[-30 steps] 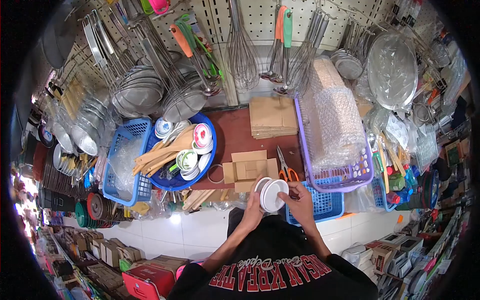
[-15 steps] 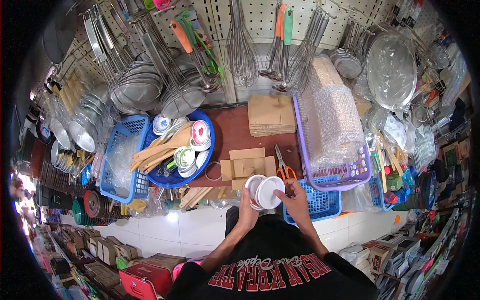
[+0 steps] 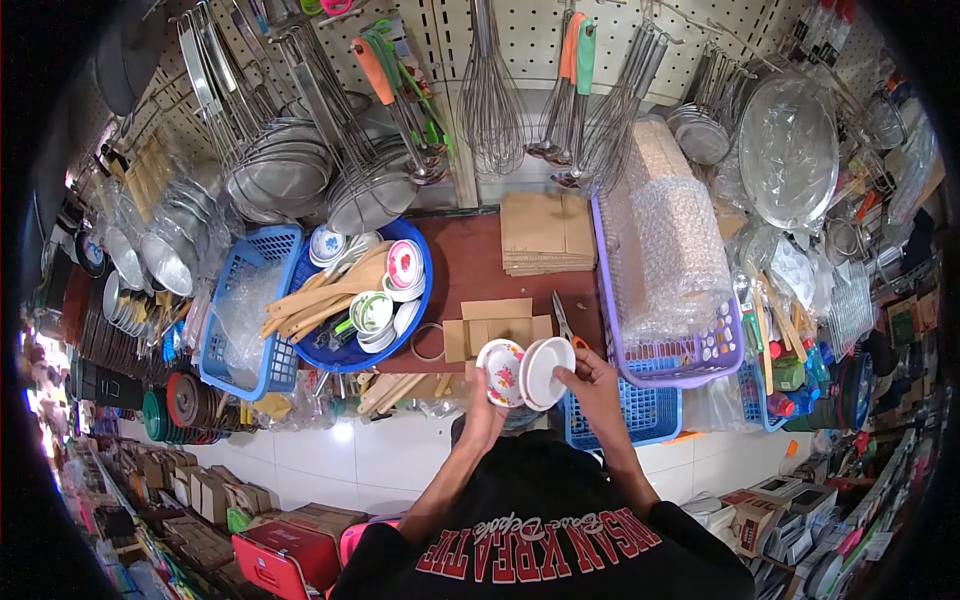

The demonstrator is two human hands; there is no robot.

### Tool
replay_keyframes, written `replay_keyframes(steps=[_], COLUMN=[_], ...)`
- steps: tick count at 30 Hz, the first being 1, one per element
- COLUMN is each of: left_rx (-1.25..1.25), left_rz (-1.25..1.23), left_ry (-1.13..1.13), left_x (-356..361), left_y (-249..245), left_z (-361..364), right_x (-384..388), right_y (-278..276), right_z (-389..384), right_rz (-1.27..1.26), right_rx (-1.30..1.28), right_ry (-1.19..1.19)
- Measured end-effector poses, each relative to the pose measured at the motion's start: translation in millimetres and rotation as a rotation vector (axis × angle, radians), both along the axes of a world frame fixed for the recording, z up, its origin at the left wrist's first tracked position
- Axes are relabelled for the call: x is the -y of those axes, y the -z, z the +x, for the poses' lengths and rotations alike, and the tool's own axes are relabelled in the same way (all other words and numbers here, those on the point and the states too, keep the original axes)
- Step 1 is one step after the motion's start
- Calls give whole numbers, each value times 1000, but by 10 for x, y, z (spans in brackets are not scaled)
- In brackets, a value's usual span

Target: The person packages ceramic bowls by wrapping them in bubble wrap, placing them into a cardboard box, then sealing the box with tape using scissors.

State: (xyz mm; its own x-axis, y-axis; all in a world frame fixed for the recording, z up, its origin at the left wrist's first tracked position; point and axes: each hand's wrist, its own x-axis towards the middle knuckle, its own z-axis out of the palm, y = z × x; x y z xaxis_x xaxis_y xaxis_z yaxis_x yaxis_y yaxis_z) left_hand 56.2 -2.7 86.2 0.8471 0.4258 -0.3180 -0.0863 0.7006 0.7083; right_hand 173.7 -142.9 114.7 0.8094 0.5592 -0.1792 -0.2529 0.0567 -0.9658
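Observation:
My left hand (image 3: 484, 418) grips a small white bowl with a red floral pattern (image 3: 502, 374) by its left edge. In my right hand (image 3: 594, 388) are white bowls (image 3: 549, 372), at least two nested together, pinched at their right side. The two lots of bowls touch or overlap in front of my chest. Just beyond them an open cardboard box (image 3: 497, 328) sits on the red-brown tabletop (image 3: 462, 262). Scissors (image 3: 566, 320) lie to its right, their orange handles partly hidden behind the bowls and my right hand.
A blue round basin (image 3: 425, 290) holds wooden utensils and bowls. Flattened cardboard (image 3: 547, 230) is stacked at the back. Bubble wrap (image 3: 680, 250) fills a purple basket (image 3: 610, 310) on the right. Blue baskets (image 3: 282, 366) flank the workspace; whisks (image 3: 492, 110) and strainers hang above.
The left-hand bowl has separated from the white bowls and turned, showing its floral face. The right-hand bowls have shifted slightly right. The whole view has shifted a little.

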Motion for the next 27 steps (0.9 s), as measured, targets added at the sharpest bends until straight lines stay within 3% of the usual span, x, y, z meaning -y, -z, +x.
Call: replay_keyframes(steps=[9, 15, 18, 22, 24, 27], left_rx=[-56, -32, -26, -17, -5, -8], left_rz=[89, -30, -69, -67, -52, -15], left_ry=[49, -15, -60, -73, -17, 78], left_x=[186, 143, 139, 74, -11, -96], left_y=[202, 79, 106, 26, 25, 102], left_z=[3, 35, 65, 92, 58, 48], right_x=[-87, -89, -75, -45, -29, -27], right_y=[-115, 58, 47, 105, 123, 53], right_z=[-83, -30, -23, 20, 55, 82], right_rz=[-247, -185, -127, 58, 107, 41], right_rx=[227, 360, 94, -67, -134, -39], right_ry=[-9, 44, 12, 102, 135, 76])
